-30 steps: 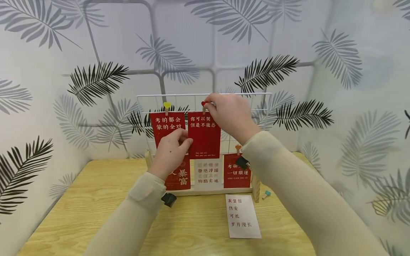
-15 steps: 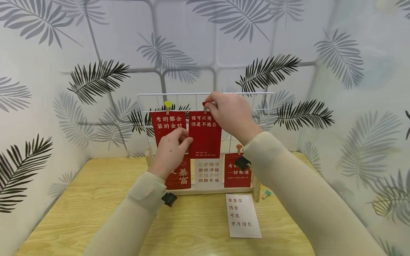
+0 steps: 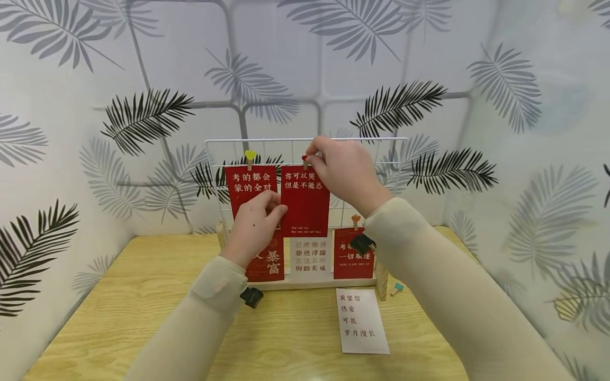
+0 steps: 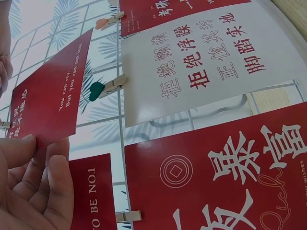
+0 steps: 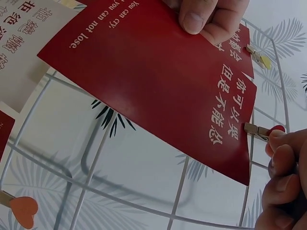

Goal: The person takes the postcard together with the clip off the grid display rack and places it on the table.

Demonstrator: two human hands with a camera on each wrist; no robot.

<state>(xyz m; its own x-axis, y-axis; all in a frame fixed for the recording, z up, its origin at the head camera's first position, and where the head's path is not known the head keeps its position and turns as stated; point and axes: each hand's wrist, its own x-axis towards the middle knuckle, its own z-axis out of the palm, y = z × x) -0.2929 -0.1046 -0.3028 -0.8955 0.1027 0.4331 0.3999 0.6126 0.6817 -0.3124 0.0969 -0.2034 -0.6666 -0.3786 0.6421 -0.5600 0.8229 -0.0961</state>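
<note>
Two hands were on one red card (image 3: 305, 200), which hung against the white wire grid (image 3: 386, 159), upper row, just beside another red card (image 3: 248, 185). The left hand (image 3: 254, 225) pinched its lower left edge between thumb and fingers, while the right hand (image 3: 340, 169) had its fingertips closed on the little heart-topped wooden clip (image 5: 264, 131) at the card's top edge. The card looked light and fairly stiff but easy to crease, so I'd say edges are the spot to hold.
</note>
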